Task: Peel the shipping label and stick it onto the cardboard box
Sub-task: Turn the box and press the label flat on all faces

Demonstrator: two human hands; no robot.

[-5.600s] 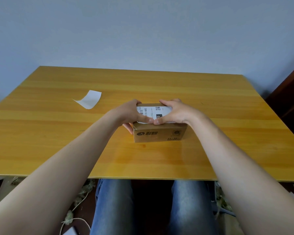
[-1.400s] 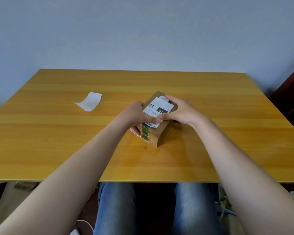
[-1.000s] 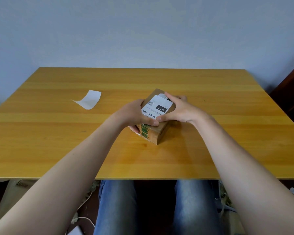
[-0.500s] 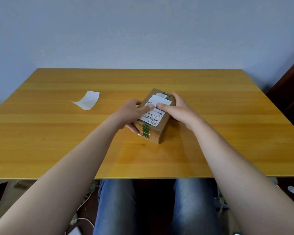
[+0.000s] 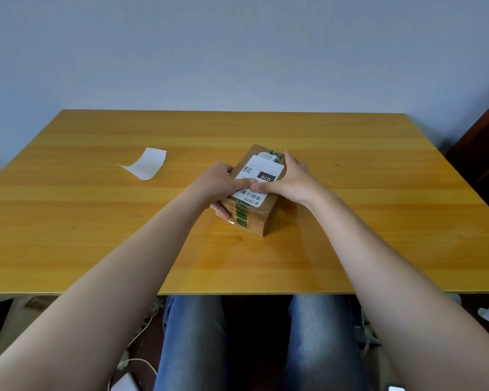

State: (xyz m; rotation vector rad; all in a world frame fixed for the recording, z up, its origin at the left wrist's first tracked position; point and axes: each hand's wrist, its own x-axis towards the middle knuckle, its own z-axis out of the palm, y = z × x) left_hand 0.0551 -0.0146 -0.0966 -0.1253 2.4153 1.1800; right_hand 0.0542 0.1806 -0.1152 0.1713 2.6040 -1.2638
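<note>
A pale blue-grey wall [image 5: 237, 52] rose behind a yellow wooden bench [image 5: 364, 244]. Near the middle of the bench sat the cardboard box [image 5: 268, 214], turned so that one corner pointed toward the person. It was closed, with green-printed tape running over its near face, so nothing of its contents could be seen. The white shipping label [image 5: 263, 170] lay flat on the top of the box, with a QR code and a black block reading "070" toward the far end and a barcode toward the near end. The left hand [image 5: 219, 183] was clamped on the left side of the box, its thumb lying across the label and its fingertips showing beneath the near left edge. The right hand [image 5: 291, 183] gripped the right side, fingers curled down along the far right edge and its thumb pressed on the label. The two thumb tips met just above the barcode. Whether the box rested fully on the bench or was tipped up slightly could not be told. Well to the left, apart from the box, a slip of white paper [image 5: 148, 165] lay with one corner curled up. Below the near edge were legs in blue jeans [image 5: 192, 340], a white cable [image 5: 136, 362] on the floor, and at the far right a dark wooden cabinet [image 5: 483, 142].
</note>
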